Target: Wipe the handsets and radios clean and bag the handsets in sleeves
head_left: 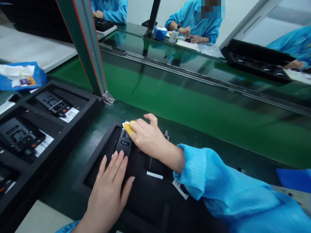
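Observation:
A black foam tray (97, 155) lies in front of me on the green bench. In it sits a small black device (124, 144) with white lettering. My left hand (109, 186) lies flat on the tray, fingers stretched out, fingertips touching the device's near end. My right hand (147, 137) in a blue sleeve rests over the device's far end; its fingers, one with a yellow finger cot, pinch a small white piece (125, 124).
A second black tray (80, 97) holding similar devices with white labels stands at the left. A blue packet (20, 77) lies far left. A slanted metal post (89, 51) rises ahead. Beyond the green conveyor (194, 103), other people in blue coats work.

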Available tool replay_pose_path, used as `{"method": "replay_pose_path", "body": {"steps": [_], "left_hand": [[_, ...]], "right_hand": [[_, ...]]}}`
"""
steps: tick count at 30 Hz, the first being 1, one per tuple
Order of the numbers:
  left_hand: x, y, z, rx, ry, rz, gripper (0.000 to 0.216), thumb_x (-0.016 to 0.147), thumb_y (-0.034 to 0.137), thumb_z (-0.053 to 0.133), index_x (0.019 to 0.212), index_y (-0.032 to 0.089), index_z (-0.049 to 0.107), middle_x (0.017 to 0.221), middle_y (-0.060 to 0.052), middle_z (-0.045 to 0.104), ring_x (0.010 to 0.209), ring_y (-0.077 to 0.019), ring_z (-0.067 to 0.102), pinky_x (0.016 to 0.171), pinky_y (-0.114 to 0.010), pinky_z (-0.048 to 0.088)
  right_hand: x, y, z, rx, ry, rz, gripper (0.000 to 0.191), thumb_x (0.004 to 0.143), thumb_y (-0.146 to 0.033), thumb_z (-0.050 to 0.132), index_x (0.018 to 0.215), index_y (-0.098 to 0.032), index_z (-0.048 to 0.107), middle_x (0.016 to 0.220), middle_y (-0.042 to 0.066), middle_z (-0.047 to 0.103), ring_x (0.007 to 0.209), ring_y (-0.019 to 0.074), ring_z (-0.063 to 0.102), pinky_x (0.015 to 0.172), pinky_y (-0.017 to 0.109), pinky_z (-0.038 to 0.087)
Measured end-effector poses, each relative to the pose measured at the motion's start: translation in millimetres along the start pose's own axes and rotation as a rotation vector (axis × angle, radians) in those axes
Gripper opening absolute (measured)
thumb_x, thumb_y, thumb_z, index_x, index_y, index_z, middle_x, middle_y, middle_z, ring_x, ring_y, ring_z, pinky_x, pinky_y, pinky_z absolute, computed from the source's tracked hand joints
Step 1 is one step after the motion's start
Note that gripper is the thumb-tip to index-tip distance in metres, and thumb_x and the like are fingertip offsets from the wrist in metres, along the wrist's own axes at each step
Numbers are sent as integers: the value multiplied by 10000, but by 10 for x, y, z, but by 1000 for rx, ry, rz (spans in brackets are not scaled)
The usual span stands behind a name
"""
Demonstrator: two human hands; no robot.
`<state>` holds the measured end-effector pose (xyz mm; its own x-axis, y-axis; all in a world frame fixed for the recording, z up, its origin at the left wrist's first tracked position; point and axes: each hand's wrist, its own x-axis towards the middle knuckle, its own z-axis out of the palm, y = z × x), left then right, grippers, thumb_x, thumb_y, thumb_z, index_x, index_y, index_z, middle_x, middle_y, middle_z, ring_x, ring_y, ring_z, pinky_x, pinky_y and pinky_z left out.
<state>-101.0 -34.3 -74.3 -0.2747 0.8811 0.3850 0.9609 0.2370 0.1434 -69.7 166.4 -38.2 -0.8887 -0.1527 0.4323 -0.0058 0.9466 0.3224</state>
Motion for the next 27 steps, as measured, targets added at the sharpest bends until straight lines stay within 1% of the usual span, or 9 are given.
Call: {"method": "replay_pose_path", "body": {"steps": [2, 6, 9, 12, 16, 19, 23, 25, 27], "left_hand": [[-2, -2, -6, -2, 0, -2, 377, 897, 235, 472, 1229, 59, 509, 1272, -155, 595, 1219, -266, 520, 1099, -451, 278], [9, -17, 0, -30, 12, -2, 367, 892, 218, 475, 1219, 59, 523, 1266, -144, 602, 1214, -257, 524, 1120, -425, 240], [19, -19, 13, -47, 24, -5, 363, 886, 205, 481, 1211, 51, 529, 1249, -147, 614, 1209, -251, 529, 1135, -417, 211], [20, -17, 11, -50, 18, -3, 359, 882, 203, 485, 1203, 52, 534, 1245, -149, 617, 1219, -247, 521, 1143, -407, 195], [15, -29, 0, -52, 4, 0, 364, 878, 202, 485, 1212, 64, 526, 1248, -146, 616, 1223, -238, 520, 1143, -397, 203], [12, -42, 1, -51, -1, 17, 372, 867, 197, 498, 1207, 50, 532, 1245, -153, 616, 1215, -245, 527, 1149, -395, 181], [13, -42, 4, -43, 4, 17, 372, 868, 196, 500, 1203, 40, 537, 1238, -152, 621, 1214, -251, 526, 1147, -396, 180], [16, -35, 1, -39, 2, 8, 365, 870, 194, 498, 1202, 49, 538, 1237, -145, 623, 1224, -247, 518, 1142, -395, 192], [18, -30, -4, -36, -2, 4, 363, 872, 196, 495, 1206, 57, 534, 1238, -138, 624, 1225, -242, 517, 1139, -394, 202]], "right_hand": [[-9, 22, 4, -32, 7, -5, 257, 893, -110, 460, 733, -170, 653, 735, 8, 588, 738, 149, 441, 929, 415, 174], [-127, 42, -74, -110, 0, 36, 307, 860, -54, 441, 647, -181, 621, 680, 2, 561, 707, 144, 422, 925, 401, 195], [-126, -16, -77, -98, 8, 39, 297, 859, -60, 436, 668, -181, 630, 684, 1, 557, 705, 145, 418, 919, 400, 207], [-22, -71, -13, -62, 43, 15, 276, 871, -94, 440, 710, -179, 646, 713, 5, 568, 736, 154, 435, 915, 405, 212], [40, -50, 18, -49, 34, 13, 267, 875, -103, 442, 729, -179, 653, 698, 1, 555, 744, 155, 440, 923, 407, 208], [-42, 14, -43, -74, -3, 39, 291, 859, -64, 432, 698, -181, 644, 686, -2, 553, 711, 145, 425, 920, 400, 208], [-152, 108, -122, -111, -30, 103, 335, 828, -30, 455, 566, -191, 588, 598, -14, 508, 664, 136, 413, 903, 397, 202], [-141, 125, -127, -121, -21, 144, 321, 829, -37, 469, 579, -191, 600, 600, -13, 521, 665, 135, 423, 892, 394, 201], [-78, 107, -106, -106, 4, 152, 291, 840, -56, 474, 631, -187, 628, 637, -9, 553, 679, 136, 434, 888, 395, 201]]}}
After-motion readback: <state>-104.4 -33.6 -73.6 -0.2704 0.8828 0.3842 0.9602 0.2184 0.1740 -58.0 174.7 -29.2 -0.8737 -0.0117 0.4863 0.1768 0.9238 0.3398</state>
